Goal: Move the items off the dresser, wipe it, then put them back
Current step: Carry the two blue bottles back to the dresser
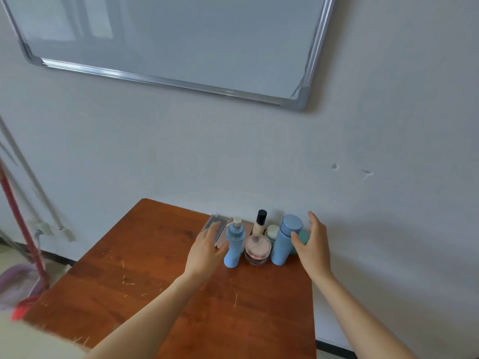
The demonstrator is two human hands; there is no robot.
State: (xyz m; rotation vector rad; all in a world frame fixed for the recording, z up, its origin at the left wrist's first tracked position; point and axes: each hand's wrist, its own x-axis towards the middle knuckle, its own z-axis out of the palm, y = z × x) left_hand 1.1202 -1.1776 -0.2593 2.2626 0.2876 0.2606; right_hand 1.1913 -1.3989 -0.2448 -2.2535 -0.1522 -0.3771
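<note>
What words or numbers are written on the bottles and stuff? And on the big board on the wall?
None can be read.
Whiteboard: blank, only reflections.
Blue pump bottle: no print shows.
Tall blue bottle: no print shows.
Pink jar: blurred, no letters made out.
Black-capped bottle: too small to tell.
Flat palette: partly under the left hand, no text visible.
</note>
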